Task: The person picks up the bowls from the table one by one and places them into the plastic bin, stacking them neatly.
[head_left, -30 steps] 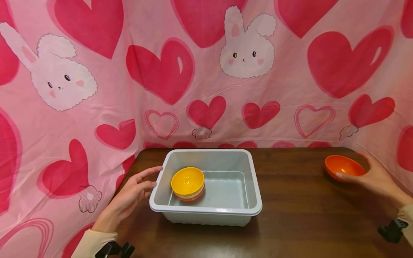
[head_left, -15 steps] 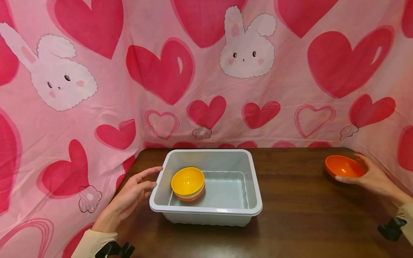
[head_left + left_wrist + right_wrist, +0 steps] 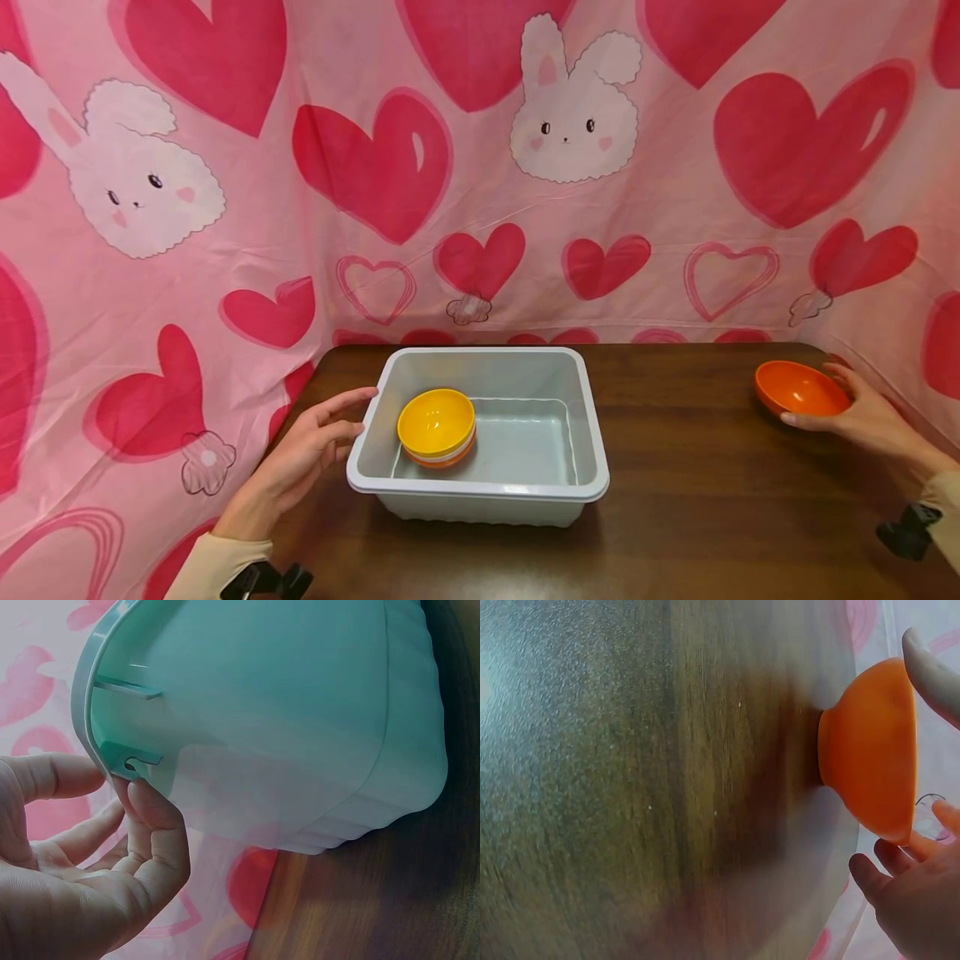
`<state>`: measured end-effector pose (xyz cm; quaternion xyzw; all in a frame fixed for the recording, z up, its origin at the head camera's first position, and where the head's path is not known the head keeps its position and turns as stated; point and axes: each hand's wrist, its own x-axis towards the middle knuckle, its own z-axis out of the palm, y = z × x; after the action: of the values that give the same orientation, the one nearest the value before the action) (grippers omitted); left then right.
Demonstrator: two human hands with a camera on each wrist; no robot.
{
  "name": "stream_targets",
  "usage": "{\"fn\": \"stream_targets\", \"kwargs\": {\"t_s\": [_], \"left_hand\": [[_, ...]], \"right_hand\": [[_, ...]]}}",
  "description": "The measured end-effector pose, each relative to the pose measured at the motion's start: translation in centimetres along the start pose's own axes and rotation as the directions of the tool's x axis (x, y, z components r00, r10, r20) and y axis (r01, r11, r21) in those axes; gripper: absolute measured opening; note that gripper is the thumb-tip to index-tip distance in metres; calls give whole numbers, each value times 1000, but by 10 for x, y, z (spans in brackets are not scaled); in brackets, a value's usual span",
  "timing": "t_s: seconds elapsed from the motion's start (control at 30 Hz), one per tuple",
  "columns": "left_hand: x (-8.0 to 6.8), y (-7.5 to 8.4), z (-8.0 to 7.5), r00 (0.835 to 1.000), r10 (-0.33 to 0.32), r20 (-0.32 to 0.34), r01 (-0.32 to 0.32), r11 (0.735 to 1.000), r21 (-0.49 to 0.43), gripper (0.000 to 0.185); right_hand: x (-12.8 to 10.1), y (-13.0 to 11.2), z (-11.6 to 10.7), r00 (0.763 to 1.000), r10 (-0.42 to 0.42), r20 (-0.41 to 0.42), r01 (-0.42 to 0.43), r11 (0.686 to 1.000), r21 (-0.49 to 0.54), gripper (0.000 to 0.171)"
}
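An orange bowl [image 3: 798, 387] stands upright on the dark wooden table [image 3: 712, 508] near its far right corner. My right hand [image 3: 862, 414] cups it, thumb at the near rim and fingers behind the far rim; in the right wrist view the orange bowl [image 3: 870, 750] rests on the wood between the thumb [image 3: 934, 671] and the fingers [image 3: 885, 862]. A grey plastic tub [image 3: 480, 493] sits left of centre. Inside it at the left is a yellow bowl [image 3: 437, 419] stacked on a white and an orange one. My left hand [image 3: 326, 433] touches the tub's left rim with relaxed fingers [image 3: 154, 817] under its lip.
A pink cloth with red hearts and white bunnies [image 3: 570, 125] hangs behind the table and drapes down on both sides. The tub [image 3: 285, 712] has bare floor to the right of the stacked bowls. Bare wood lies between the tub and the orange bowl.
My right hand has shifted slightly around the orange bowl, its fingers closing in behind the rim. The bowl, the tub and my left hand have not moved.
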<state>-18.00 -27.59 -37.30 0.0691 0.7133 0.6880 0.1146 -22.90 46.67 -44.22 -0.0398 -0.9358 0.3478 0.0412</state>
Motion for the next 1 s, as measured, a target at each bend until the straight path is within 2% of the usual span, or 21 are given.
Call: {"fn": "stream_targets", "kwargs": {"t_s": [0.2, 0.57, 1.0], "left_hand": [[0, 0, 0, 1000, 1, 0, -1, 1000, 1, 61], [0, -1, -1, 1000, 0, 4, 0, 1000, -6, 61], [1, -2, -1, 1000, 3, 3, -3, 1000, -5, 61]], "right_hand": [[1, 4, 1, 999, 33, 18, -33, 999, 0, 124], [3, 8, 2, 999, 38, 7, -38, 999, -4, 122], [3, 8, 7, 997, 77, 16, -77, 995, 57, 125]]}}
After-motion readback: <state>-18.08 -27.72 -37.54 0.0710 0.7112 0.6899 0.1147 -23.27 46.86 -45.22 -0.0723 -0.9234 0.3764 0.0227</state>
